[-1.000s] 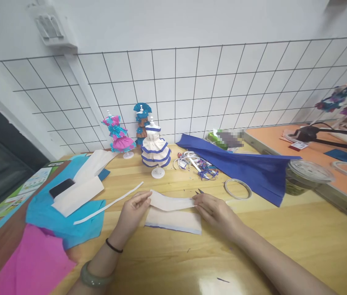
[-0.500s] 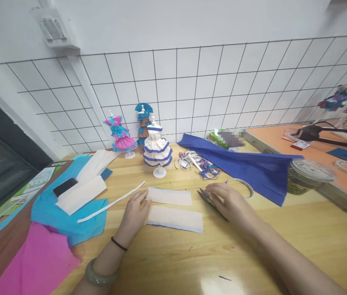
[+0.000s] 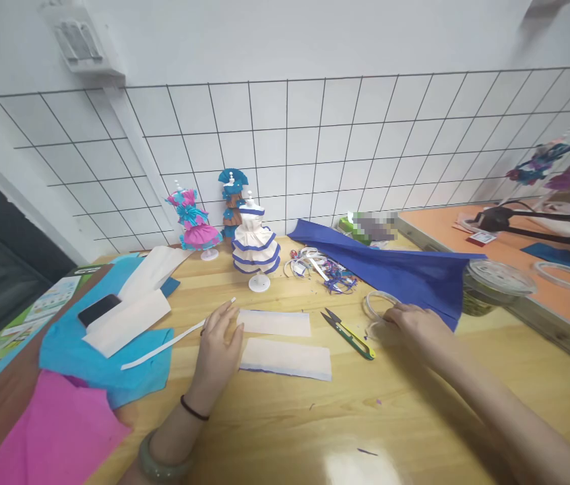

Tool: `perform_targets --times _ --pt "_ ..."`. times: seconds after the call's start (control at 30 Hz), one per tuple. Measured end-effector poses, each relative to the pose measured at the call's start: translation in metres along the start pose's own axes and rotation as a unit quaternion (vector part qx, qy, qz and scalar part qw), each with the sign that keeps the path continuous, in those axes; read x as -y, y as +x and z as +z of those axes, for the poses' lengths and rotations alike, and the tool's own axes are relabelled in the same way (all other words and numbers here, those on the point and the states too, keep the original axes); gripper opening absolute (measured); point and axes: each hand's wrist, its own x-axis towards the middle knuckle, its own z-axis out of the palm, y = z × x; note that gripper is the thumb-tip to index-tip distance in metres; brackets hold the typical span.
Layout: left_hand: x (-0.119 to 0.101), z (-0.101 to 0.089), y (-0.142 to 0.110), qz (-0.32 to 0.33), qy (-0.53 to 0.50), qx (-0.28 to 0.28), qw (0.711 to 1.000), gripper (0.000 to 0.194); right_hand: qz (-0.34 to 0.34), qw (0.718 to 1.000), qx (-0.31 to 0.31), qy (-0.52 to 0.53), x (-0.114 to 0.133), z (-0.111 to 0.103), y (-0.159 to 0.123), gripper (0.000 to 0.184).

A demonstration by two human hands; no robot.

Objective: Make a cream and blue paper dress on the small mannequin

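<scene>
My right hand (image 3: 416, 323) pinches the edge of a thin roll of tape (image 3: 374, 295), tilted up from the table. Left of it, thread snips (image 3: 350, 335) with yellow-green handles lie on the wood. My left hand (image 3: 220, 343) rests with its fingers stretched out, over the narrow white strip (image 3: 166, 347) and beside the left end of a cream crepe paper piece (image 3: 275, 323). Just nearer to me is a second cream piece (image 3: 286, 359) with a blue lower edge.
Three small dress forms stand at the back, one in a white-and-blue ruffled dress (image 3: 256, 246). Blue crepe paper (image 3: 416, 276) and paper scraps (image 3: 333, 273) lie behind. Turquoise paper (image 3: 138, 370), pink paper (image 3: 52, 431) and a phone (image 3: 97, 310) are left. A lidded jar (image 3: 497, 283) stands right.
My right hand has let go of the snips, moved right and taken hold of the tape roll, which is now tilted up. My left hand has slid slightly left off the paper.
</scene>
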Motion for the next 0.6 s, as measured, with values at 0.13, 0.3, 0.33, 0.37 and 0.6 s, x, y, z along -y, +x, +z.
perform_targets --times 0.13,0.3,0.33,0.37,0.6 --pt "-0.009 -0.001 -0.006 0.057 -0.001 -0.007 0.998 0.027 -0.056 0.996 -0.073 -0.006 0.000 -0.008 -0.010 0.016" --pt "-0.016 0.000 -0.011 0.091 -0.023 0.010 0.996 0.025 -0.075 0.978 -0.188 -0.049 0.005 -0.021 -0.015 0.017" --pt "-0.017 0.001 -0.011 0.092 -0.029 0.015 0.995 0.025 -0.070 0.973 -0.214 -0.055 0.006 -0.025 -0.014 0.016" --pt "-0.019 0.001 -0.011 0.093 -0.035 0.020 0.995 0.025 -0.072 0.967 -0.239 -0.054 0.008 -0.030 -0.014 0.014" --pt "-0.038 -0.006 -0.019 0.140 -0.128 0.048 0.981 0.022 -0.173 0.939 -0.290 0.058 0.063 -0.050 -0.021 0.006"
